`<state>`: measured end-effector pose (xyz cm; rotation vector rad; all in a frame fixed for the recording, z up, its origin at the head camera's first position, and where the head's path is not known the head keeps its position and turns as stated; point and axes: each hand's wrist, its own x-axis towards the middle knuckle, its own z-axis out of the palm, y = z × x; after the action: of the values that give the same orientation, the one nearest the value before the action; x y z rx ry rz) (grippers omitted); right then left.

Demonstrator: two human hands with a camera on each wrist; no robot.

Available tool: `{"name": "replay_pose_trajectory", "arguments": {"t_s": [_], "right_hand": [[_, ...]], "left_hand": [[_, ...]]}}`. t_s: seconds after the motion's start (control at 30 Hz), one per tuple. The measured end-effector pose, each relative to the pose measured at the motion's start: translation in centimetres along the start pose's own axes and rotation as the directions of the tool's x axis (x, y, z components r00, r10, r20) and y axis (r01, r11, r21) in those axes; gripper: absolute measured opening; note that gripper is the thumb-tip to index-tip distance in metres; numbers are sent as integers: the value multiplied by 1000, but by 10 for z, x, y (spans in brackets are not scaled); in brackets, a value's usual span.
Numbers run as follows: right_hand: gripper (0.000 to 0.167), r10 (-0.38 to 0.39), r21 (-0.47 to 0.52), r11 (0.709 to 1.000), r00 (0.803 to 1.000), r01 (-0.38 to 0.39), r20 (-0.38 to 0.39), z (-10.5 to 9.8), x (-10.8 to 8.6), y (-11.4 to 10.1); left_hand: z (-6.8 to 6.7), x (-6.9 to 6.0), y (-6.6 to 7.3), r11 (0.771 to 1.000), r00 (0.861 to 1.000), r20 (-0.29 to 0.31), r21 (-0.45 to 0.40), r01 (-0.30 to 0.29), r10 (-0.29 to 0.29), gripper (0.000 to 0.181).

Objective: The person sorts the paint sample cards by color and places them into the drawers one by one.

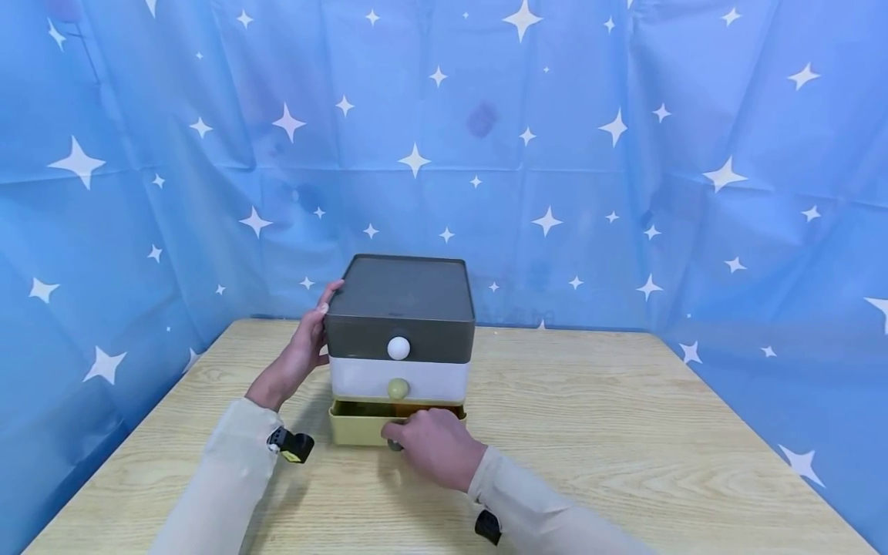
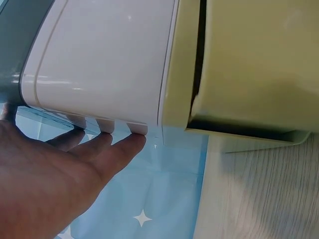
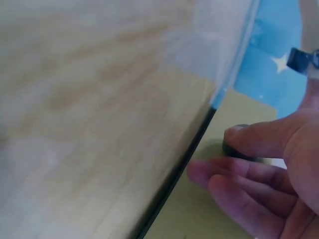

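A small three-tier drawer box (image 1: pixel 398 289) stands on the table, dark grey above, white in the middle, yellow-green below. Its bottom drawer (image 1: pixel 357 430) is partly pulled out, and something orange shows inside. My right hand (image 1: pixel 440 447) pinches that drawer's dark round knob (image 3: pixel 241 153) between thumb and fingers. Against the box's left side rests my left hand (image 1: pixel 300 358); in the left wrist view its fingertips (image 2: pixel 130 145) touch the white tier with the fingers fairly straight. A white knob (image 1: pixel 398 348) and a green knob (image 1: pixel 398 388) mark the two upper drawers, both closed.
Light wood-grain table (image 1: pixel 597 432) surrounds the box. Behind and to both sides hangs a blue curtain (image 1: pixel 486 177) with white stars. Black cameras are strapped on the left wrist (image 1: pixel 294 445) and the right wrist (image 1: pixel 489 526).
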<state>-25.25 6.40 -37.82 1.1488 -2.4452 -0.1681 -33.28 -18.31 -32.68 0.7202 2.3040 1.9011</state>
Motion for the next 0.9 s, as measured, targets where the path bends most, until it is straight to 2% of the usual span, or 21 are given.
{"name": "replay_pose_trajectory", "arguments": {"t_s": [0.27,0.6,0.9], "right_hand": [[18,47,-96,994,995,-55,-87,10,9,9],[21,85,-4,996,991,-86,-101,14,13,14],[19,117,17,993,987,-116,-107,18,12,13]], "left_hand": [[1,-1,0,1000,1000,-2,4,-1,1,56],[-1,0,3,1000,1000,-1,16,-9,9,55],[-1,-2,1,1000,1000,6,3,-4,4,54]]}}
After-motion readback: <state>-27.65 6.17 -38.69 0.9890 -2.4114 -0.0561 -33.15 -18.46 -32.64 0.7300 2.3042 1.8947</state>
